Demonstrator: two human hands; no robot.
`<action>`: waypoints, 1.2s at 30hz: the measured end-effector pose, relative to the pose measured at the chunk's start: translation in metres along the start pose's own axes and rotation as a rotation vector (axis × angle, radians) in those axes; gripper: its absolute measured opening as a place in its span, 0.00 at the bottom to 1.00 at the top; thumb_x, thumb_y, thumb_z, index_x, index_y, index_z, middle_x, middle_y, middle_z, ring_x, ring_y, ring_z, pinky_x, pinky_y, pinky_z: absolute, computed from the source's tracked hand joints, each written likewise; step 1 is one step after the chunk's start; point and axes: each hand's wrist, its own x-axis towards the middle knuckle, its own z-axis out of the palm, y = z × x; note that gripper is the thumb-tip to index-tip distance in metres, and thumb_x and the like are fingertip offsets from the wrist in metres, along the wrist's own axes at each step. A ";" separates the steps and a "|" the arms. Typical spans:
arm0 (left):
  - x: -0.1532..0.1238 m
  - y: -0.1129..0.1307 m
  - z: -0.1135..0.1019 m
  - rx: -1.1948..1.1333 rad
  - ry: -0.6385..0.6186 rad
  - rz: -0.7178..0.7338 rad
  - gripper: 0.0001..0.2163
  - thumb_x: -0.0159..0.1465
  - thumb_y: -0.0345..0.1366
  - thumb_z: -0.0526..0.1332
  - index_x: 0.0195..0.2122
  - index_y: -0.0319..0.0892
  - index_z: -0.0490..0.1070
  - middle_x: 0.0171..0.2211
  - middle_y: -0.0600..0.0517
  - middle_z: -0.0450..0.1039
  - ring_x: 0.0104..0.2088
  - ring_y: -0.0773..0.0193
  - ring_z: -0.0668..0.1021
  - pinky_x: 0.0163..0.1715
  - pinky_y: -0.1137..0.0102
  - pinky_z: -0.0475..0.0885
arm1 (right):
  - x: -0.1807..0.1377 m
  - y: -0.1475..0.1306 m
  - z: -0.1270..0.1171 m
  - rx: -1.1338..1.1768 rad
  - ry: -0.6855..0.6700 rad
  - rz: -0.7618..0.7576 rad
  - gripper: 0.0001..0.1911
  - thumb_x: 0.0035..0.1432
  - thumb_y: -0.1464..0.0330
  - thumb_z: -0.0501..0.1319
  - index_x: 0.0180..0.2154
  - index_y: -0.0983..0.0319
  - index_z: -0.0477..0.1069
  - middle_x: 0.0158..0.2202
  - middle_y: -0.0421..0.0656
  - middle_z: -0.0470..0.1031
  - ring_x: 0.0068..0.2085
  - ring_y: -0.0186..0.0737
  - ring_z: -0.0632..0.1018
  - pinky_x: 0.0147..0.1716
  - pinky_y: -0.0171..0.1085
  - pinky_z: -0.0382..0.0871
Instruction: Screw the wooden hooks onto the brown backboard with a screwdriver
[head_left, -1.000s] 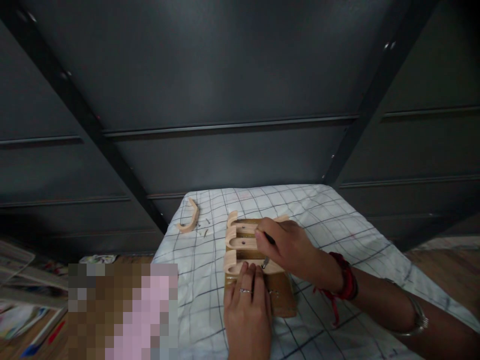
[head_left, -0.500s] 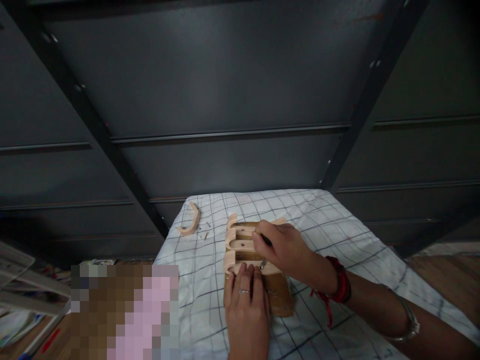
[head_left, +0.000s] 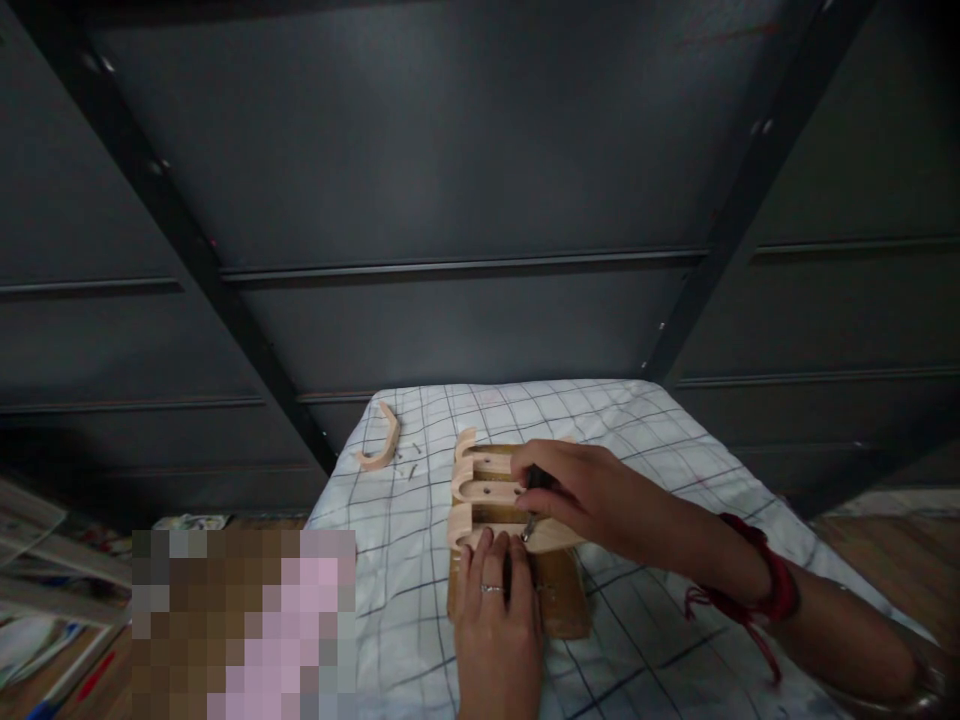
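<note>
A brown wooden board [head_left: 564,600] lies on the cloth, with several pale wooden hooks across it. On the nearest hook [head_left: 460,527], the fingertips of my left hand [head_left: 499,625] press down; its fingers lie flat over the board. My right hand [head_left: 592,490] is closed around the dark handle of a screwdriver [head_left: 538,478]. The metal shaft points down to the nearest hook, just right of my left fingertips; the exact tip contact is hard to make out. Dark holes or screw heads show in the middle hook [head_left: 469,487].
A loose curved wooden hook [head_left: 390,445] lies on the checked cloth [head_left: 637,430] at the far left, with several small screws [head_left: 412,471] beside it. A dark panelled metal wall [head_left: 465,330] stands behind. At lower left there is a blurred-out patch.
My right hand has turned on the screwdriver, its wrist and forearm swinging outward to the right, and the grip has loosened a little. My left hand stays on the hook.
</note>
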 end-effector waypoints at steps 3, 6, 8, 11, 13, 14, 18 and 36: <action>0.000 0.000 0.000 0.003 0.013 0.011 0.12 0.59 0.24 0.50 0.42 0.35 0.67 0.40 0.44 0.70 0.45 0.55 0.71 0.43 0.57 0.68 | 0.001 0.004 0.003 -0.007 0.052 -0.001 0.03 0.54 0.72 0.57 0.34 0.62 0.66 0.32 0.41 0.74 0.32 0.35 0.74 0.32 0.34 0.68; 0.000 0.000 0.000 0.004 0.009 0.014 0.13 0.58 0.24 0.49 0.43 0.35 0.67 0.41 0.44 0.70 0.46 0.56 0.70 0.43 0.58 0.68 | 0.000 0.001 0.001 -0.011 0.012 -0.073 0.10 0.56 0.72 0.54 0.42 0.61 0.66 0.41 0.45 0.73 0.42 0.37 0.73 0.40 0.36 0.67; 0.000 0.000 -0.001 0.011 0.008 0.024 0.13 0.59 0.23 0.49 0.42 0.35 0.67 0.40 0.44 0.70 0.46 0.56 0.70 0.43 0.59 0.68 | -0.002 -0.002 -0.002 -0.017 -0.043 -0.108 0.15 0.58 0.74 0.50 0.47 0.63 0.62 0.48 0.48 0.69 0.49 0.38 0.69 0.45 0.38 0.65; 0.002 -0.001 -0.003 0.024 0.003 0.039 0.13 0.59 0.23 0.48 0.42 0.34 0.67 0.39 0.45 0.71 0.45 0.57 0.71 0.42 0.60 0.68 | -0.004 -0.003 -0.004 -0.011 -0.049 -0.099 0.15 0.58 0.76 0.48 0.46 0.63 0.63 0.47 0.48 0.69 0.49 0.38 0.69 0.45 0.39 0.65; 0.002 -0.001 -0.004 0.029 0.000 0.046 0.13 0.60 0.24 0.48 0.43 0.34 0.67 0.40 0.45 0.71 0.45 0.57 0.70 0.43 0.59 0.68 | -0.004 -0.001 -0.002 -0.004 0.007 -0.067 0.12 0.57 0.75 0.50 0.44 0.62 0.64 0.42 0.46 0.72 0.44 0.37 0.72 0.41 0.37 0.67; 0.002 -0.001 -0.004 0.031 -0.003 0.047 0.13 0.60 0.24 0.48 0.43 0.34 0.67 0.40 0.45 0.71 0.45 0.57 0.70 0.43 0.59 0.68 | -0.004 0.001 -0.001 0.000 0.035 -0.053 0.12 0.56 0.74 0.52 0.43 0.61 0.64 0.40 0.45 0.72 0.41 0.37 0.73 0.39 0.36 0.68; 0.002 -0.002 -0.004 0.030 -0.005 0.044 0.14 0.60 0.23 0.47 0.42 0.34 0.67 0.40 0.45 0.71 0.45 0.56 0.70 0.43 0.58 0.67 | -0.002 0.007 0.006 0.023 0.085 -0.056 0.08 0.53 0.73 0.57 0.38 0.61 0.66 0.34 0.41 0.72 0.35 0.34 0.73 0.33 0.33 0.68; -0.001 -0.002 -0.001 -0.003 -0.022 0.023 0.14 0.60 0.24 0.47 0.43 0.36 0.67 0.40 0.46 0.71 0.46 0.56 0.70 0.45 0.58 0.66 | -0.002 0.014 0.013 0.029 0.230 -0.089 0.05 0.56 0.70 0.55 0.37 0.62 0.65 0.33 0.43 0.71 0.33 0.35 0.73 0.30 0.33 0.69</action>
